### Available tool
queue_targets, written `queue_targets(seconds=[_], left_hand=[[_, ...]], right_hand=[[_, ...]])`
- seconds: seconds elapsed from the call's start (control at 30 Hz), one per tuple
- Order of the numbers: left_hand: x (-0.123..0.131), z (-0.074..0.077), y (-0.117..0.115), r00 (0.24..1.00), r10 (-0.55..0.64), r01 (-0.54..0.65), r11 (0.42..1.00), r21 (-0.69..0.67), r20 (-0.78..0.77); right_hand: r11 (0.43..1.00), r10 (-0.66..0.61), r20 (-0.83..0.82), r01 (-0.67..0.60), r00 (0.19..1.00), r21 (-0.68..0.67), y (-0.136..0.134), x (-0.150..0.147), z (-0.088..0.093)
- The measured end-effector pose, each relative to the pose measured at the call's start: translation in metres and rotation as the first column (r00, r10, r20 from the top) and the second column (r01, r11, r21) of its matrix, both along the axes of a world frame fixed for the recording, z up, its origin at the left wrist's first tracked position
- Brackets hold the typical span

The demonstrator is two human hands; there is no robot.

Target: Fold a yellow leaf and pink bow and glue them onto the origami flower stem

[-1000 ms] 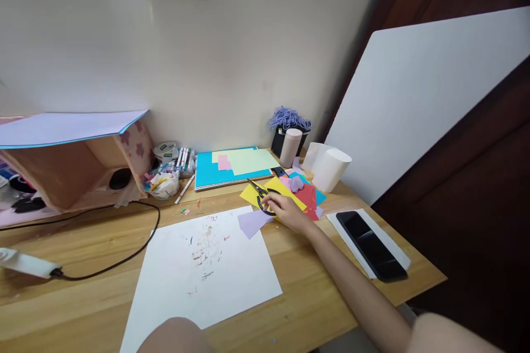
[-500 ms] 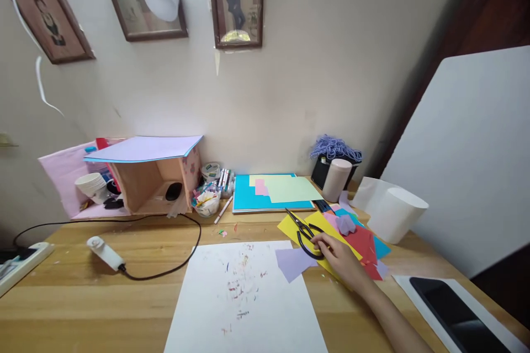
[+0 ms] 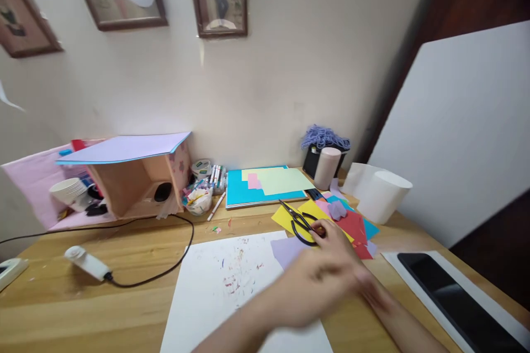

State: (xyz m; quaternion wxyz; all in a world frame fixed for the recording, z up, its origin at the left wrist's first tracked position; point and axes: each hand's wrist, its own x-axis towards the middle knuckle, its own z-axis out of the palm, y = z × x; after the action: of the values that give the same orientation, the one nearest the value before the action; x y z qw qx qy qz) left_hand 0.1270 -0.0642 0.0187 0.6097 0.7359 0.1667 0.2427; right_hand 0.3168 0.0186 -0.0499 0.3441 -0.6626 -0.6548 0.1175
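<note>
My right hand reaches over the coloured paper, its thumb and fingers closed on the handle end of black-handled scissors. The scissors lie slantwise over yellow paper, blades pointing away to the left. My left hand is blurred and passes in front of my right wrist; its fingers cannot be made out. Under and beside it lies a purple paper piece, partly covering a large white sheet with coloured marks. Red paper and a crumpled purple scrap are just beyond my right hand.
An open box with a purple top stands at the left. A white corded device lies before it. Markers, blue boards and purple yarn line the wall. White paper rolls and a phone are at right.
My left hand has come into view from below, crossing to my right wrist. My right hand stays at the scissors' handles. The whole view has shifted slightly.
</note>
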Motion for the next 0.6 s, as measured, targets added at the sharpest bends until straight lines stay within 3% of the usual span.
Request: queue_targets(seconds=[0.07, 0.1, 0.17, 0.2, 0.23, 0.33, 0.43, 0.6], left_hand=[[0.009, 0.006, 0.052, 0.959, 0.241, -0.227, 0.968, 0.104, -0.152], [0.011, 0.002, 0.073, 0.892, 0.379, -0.339, 0.921, 0.192, -0.247], [0.011, -0.016, 0.102, 0.706, 0.602, -0.476, 0.793, 0.379, -0.373], [0.008, -0.027, 0.11, 0.642, 0.649, -0.495, 0.757, 0.426, -0.408], [0.005, -0.038, 0.116, 0.62, 0.66, -0.49, 0.747, 0.449, -0.423], [-0.004, -0.059, 0.123, 0.678, 0.611, -0.453, 0.785, 0.423, -0.409], [-0.009, -0.059, 0.124, 0.738, 0.527, -0.342, 0.83, 0.44, -0.42], [-0.008, -0.051, 0.12, 0.748, 0.494, -0.255, 0.831, 0.494, -0.444]], right_hand=[[1.0, -0.02, 0.04, 0.02, 0.999, -0.002, 0.003, -0.002, -0.005], [0.998, -0.058, 0.06, 0.058, 0.996, -0.003, 0.005, -0.004, -0.006], [0.994, -0.099, 0.118, 0.104, 0.988, -0.036, 0.009, -0.009, -0.006], [0.99, -0.115, 0.15, 0.125, 0.982, -0.061, 0.011, -0.011, -0.004], [0.984, -0.132, 0.179, 0.15, 0.975, -0.092, 0.012, -0.013, -0.002], [0.974, -0.111, 0.246, 0.154, 0.963, -0.164, 0.012, -0.016, 0.004], [0.975, -0.104, 0.194, 0.139, 0.975, -0.175, 0.007, -0.012, 0.009], [0.982, -0.183, -0.133, 0.176, 0.974, -0.066, 0.0, 0.003, 0.013]])
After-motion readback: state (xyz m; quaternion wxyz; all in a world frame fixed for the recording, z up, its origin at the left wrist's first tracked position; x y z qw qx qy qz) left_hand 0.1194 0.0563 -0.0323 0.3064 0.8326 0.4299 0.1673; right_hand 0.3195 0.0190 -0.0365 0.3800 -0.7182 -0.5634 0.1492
